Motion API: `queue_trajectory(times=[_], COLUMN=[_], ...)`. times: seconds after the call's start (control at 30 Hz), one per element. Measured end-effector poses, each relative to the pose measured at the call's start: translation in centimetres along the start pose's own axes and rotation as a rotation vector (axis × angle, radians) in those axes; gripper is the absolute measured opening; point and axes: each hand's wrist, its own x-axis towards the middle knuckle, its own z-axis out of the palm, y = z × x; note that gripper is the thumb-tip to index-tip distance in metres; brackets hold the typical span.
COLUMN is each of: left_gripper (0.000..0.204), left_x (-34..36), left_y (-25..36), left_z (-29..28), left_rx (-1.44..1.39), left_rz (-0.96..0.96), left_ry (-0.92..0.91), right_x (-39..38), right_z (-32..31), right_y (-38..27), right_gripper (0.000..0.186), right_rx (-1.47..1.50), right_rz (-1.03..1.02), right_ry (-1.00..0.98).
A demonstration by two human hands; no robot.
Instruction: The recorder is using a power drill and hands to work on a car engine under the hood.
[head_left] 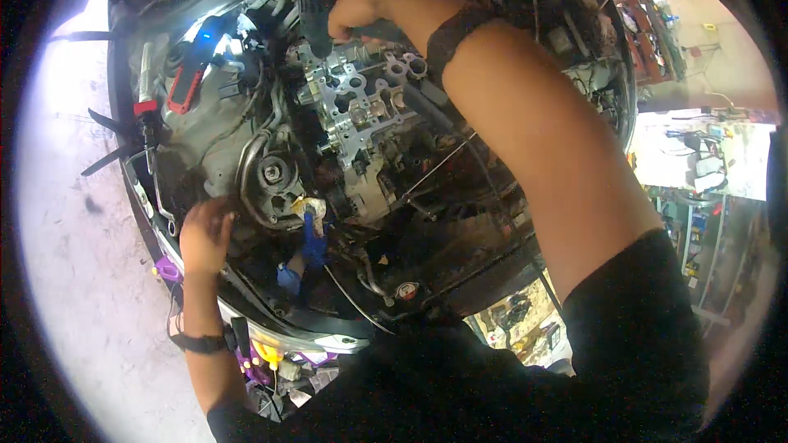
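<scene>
My right arm stretches across the engine bay, and my right hand [365, 8] is bent over the far end of the bare metal cylinder head [353, 107]. Its fingers are curled in beside a dark part [316, 20]; what they hold, if anything, is hidden. The cylinder head lies uncovered, with round bores and bolt holes showing. My left hand [205, 234] is low over the left inner side of the bay, its fingers loosely bent and apart, with nothing seen in them. To its right is a round pulley-like part [272, 171].
A lit work lamp with a red and black body [187, 86] lies at the far left. Beside it stands a red-collared tool [146, 107]. A blue wrapped piece [313, 238] sits near the front. A thin rod [439, 168] crosses the bay. Cluttered shelves [698, 230] stand to the right.
</scene>
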Motion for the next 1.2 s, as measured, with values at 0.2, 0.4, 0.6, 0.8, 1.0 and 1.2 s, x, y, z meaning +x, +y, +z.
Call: queue_trajectory(times=[0.2, 0.4, 0.6, 0.8, 1.0, 1.2], left_gripper=[0.025, 0.023, 0.025, 0.026, 0.027, 0.023], left_x=[-4.0, -4.3, -4.0, -4.0, -4.1, -3.9], left_y=[-0.7, -1.4, -0.9, -1.0, -1.1, -1.3], left_z=[-1.2, -0.8, -0.8, -0.6, -0.7, -0.5], left_rx=[0.149, 0.123, 0.168, 0.173, 0.165, 0.209], left_rz=[0.196, 0.249, 0.258, 0.244, 0.191, 0.216], left_ry=[0.071, 0.128, 0.147, 0.126, 0.072, 0.083], right_x=[1.6, -0.5, -0.5, 1.2, 1.2, 1.2], right_z=[0.8, 0.9, 0.7, 1.5, 1.5, 1.5], right_y=[-0.1, -1.3, -1.6, -0.7, -0.6, -0.7], right_gripper=[0.027, 0.027, 0.028, 0.027, 0.026, 0.028], right_rx=[0.041, -0.092, -0.071, 0.052, -0.007, -0.211], right_rz=[0.074, -0.018, 0.015, 0.086, 0.018, -0.052], right_ry=[-0.055, 0.083, 0.045, 0.026, 0.017, 0.047])
